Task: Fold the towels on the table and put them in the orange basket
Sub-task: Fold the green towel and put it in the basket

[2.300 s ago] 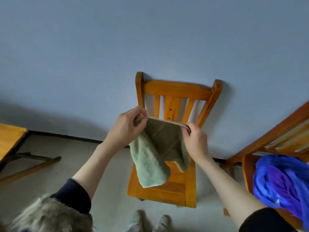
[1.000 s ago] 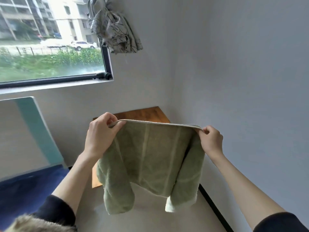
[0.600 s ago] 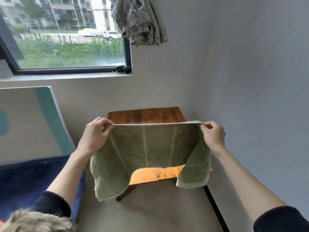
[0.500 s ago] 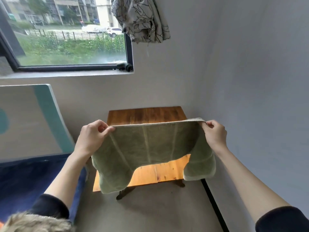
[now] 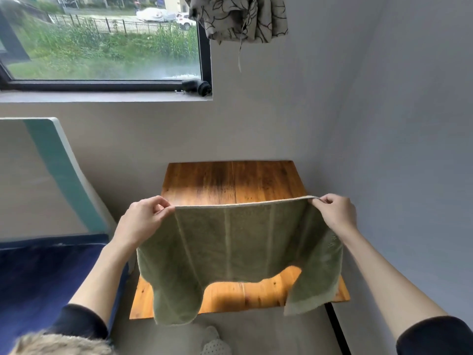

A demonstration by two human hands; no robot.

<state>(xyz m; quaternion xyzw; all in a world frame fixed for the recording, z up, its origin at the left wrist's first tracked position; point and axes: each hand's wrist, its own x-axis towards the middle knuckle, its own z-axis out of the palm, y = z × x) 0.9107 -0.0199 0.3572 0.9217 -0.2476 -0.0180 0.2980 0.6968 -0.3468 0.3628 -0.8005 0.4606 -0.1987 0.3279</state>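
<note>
Green towel (image 5: 238, 242), terry cloth with pale lengthwise stripes: held spread in the air above a small wooden worktop (image 5: 230, 180) set in the room's corner. Left hand (image 5: 143, 221): grip closed, thumb and forefinger pinching the top left corner of the towel. Right hand (image 5: 335, 213): grip closed likewise, fingers curled and pinching the top right corner. Top hem runs taut and near level between the two grips; below them the cloth hangs slack, its two lower corners dropping past the near edge of the worktop, the middle of the lower hem drawn up in an arch. Whether the hanging cloth touches the worktop cannot be told. Orange basket: not in view. Beyond the grips: a window (image 5: 102, 39) with a knotted patterned curtain (image 5: 243, 19); out past the left grip, a blue-covered bed or bench (image 5: 38, 278). Judged step: laying the towel flat for folding. Risks: the lower corners may land bunched or doubled under if the cloth is lowered too fast; the towel is nearly as wide as the worktop, so an off-centre drop may leave one side over the edge; a loosened pinch would let a corner fall.
</note>
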